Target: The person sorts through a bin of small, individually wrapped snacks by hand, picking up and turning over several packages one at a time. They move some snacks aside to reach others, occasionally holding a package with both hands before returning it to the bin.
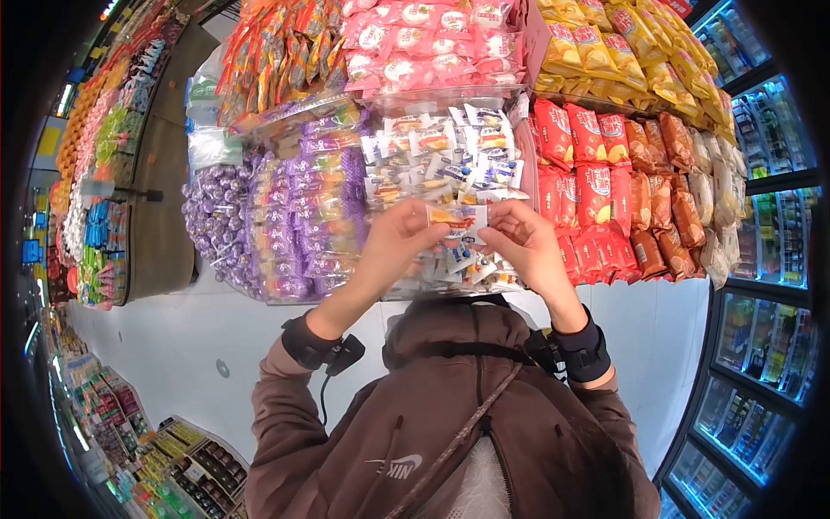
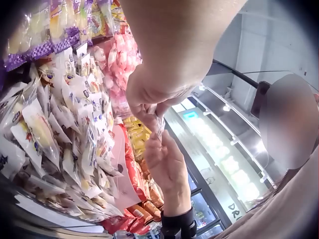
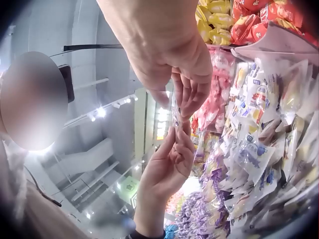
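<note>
A small wrapped snack packet (image 1: 458,221), white and clear with a yellow-orange print, is stretched flat between both hands in the head view. My left hand (image 1: 399,238) pinches its left end between thumb and fingers. On the other end, my right hand (image 1: 521,240) has the same kind of pinch. Below the hands lies a heap of similar white packets (image 1: 432,169) in a bin. Edge-on, the held packet (image 3: 175,112) shows as a thin strip in the right wrist view, fingers on both sides of it.
Purple-wrapped packs (image 1: 324,199) fill the bin at the left. Red packets (image 1: 596,195) and brown ones (image 1: 664,182) lie to the right. Pink packets (image 1: 432,43) and yellow packets (image 1: 596,52) are piled behind. Lit glass-door coolers (image 1: 769,233) line the right side.
</note>
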Tool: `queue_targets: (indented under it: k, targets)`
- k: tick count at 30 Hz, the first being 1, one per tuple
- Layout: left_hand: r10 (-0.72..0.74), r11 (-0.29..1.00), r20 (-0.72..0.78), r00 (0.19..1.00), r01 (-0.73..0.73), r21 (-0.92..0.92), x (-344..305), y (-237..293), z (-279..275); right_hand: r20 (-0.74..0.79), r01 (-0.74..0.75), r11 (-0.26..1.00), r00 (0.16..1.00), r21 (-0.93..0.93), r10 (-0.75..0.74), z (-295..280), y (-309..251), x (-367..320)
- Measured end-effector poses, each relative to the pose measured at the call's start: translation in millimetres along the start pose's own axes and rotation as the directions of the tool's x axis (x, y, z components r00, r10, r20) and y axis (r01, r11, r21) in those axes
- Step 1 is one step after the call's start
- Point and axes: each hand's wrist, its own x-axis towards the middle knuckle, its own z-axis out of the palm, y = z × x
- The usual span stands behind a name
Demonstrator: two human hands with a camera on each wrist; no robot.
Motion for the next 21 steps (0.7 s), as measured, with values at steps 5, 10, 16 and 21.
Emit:
queue_targets:
  k: [5, 10, 16, 21]
  targets:
    - [0.066, 0.990, -0.034, 0.997, -0.070, -0.123, -9.0, 1.7, 15.2, -0.044, -0.104, 0.994, 0.994, -0.041, 0.102, -10.7, 6.2, 0.0]
    - [0.034, 0.996, -0.049, 0.998, -0.037, -0.076, -12.9, -2.6, 11.3, -0.035, -0.108, 0.994, 0.994, -0.021, 0.107, -10.3, 7.4, 1.5]
    - [0.041, 0.999, -0.109, 0.993, -0.043, -0.022, -11.3, -14.1, 6.7, 0.022, -0.119, 0.992, 0.993, -0.036, 0.120, -10.5, 7.3, -1.0]
    - [0.062, 0.998, -0.113, 0.992, -0.061, 0.014, -10.5, -17.9, 5.6, 0.069, -0.097, 0.994, 0.992, -0.059, 0.101, -15.5, 10.8, -2.1]
